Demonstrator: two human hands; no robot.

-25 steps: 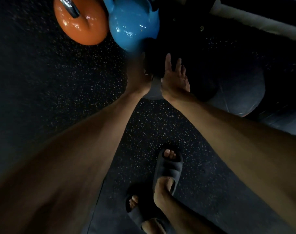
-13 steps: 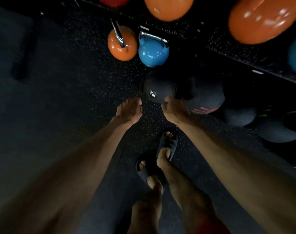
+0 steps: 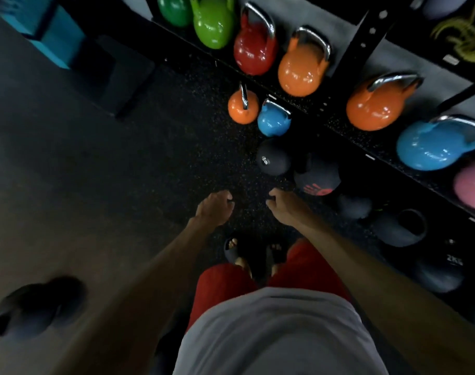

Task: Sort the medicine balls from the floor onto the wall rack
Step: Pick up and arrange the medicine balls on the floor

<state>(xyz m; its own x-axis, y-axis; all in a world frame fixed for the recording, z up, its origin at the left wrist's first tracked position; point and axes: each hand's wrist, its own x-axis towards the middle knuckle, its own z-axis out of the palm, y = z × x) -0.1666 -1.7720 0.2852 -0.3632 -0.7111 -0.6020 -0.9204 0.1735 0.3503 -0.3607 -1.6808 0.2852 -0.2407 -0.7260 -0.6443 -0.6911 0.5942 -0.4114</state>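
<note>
The wall rack (image 3: 344,133) crosses the upper right, and the medicine balls (image 3: 317,174) lie on the floor (image 3: 149,171) beneath it, right of centre, so a pickup looks pending: reach down and cup the nearest black ball (image 3: 272,159) with both palms. Left hand (image 3: 213,209) and right hand (image 3: 283,205) hang mid-frame, fingers loosely curled, empty.

Dim, motion-blurred, wide-angle warping at edges

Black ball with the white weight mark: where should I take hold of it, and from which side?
The black ball is round with no handle, so probably cup its sides with the left hand and right hand, coming down from the near side. A blue kettlebell crowds its far side, the red-printed ball its right.
</note>
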